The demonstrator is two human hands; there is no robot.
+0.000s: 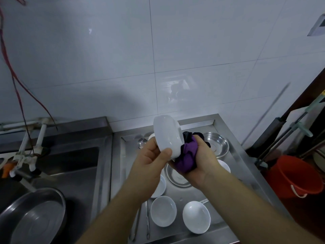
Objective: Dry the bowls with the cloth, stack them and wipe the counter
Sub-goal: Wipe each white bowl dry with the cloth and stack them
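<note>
Left hand [152,156] grips a tilted white bowl [168,136] above the steel tabletop [233,166]. Right hand [202,161] is closed around a purple cloth [187,155] pressed against the bowl's opening.

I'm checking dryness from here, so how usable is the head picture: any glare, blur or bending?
Head view: dim and soft overall; glare patch on the tiled wall; a broad shadow across it at left; wide-angle bending curves the counter edges; the white bowl in the left hand is clear enough, but wetness can't be judged.
</note>
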